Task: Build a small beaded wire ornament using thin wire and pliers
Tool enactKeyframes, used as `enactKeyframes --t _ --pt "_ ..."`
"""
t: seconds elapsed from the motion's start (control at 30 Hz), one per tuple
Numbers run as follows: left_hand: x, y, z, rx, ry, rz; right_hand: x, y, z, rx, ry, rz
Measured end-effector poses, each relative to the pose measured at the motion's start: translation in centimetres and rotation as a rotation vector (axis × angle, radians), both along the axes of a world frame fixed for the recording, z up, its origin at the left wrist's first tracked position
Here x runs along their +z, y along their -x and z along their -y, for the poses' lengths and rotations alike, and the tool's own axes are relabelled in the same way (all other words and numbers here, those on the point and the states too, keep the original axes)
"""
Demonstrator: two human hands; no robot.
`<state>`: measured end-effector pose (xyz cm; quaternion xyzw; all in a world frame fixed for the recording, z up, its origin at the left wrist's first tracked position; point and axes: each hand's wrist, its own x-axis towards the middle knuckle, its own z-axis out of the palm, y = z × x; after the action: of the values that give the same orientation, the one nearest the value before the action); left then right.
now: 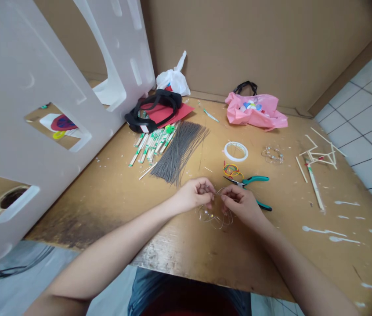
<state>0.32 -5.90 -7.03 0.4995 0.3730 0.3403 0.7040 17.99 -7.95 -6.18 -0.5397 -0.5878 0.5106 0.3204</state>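
Observation:
My left hand and my right hand meet over the brown board, both with fingers pinched on a thin, looped piece of silvery wire. The wire's coils hang below my fingers and rest on the board, with small beads on them. Teal-handled pliers lie just behind my right hand, next to coloured rubber bands.
A bundle of grey wires and wrapped chopsticks lie behind my left hand. A tape roll, a pink bag, a white bag, a black strap on red paper and glued sticks sit farther back. White foam panels stand at left.

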Motion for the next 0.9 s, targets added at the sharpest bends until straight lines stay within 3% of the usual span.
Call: enactKeyframes --t 0.37,0.9 --pt "0.0 1.5 -1.1 -0.053 0.167 0.126 -0.1 -0.5 -0.3 0.038 0.026 -0.015" --pt "-0.8 1.7 -1.4 -0.042 0.112 0.098 -1.0 -0.8 -0.6 -0.075 0.030 -0.096"
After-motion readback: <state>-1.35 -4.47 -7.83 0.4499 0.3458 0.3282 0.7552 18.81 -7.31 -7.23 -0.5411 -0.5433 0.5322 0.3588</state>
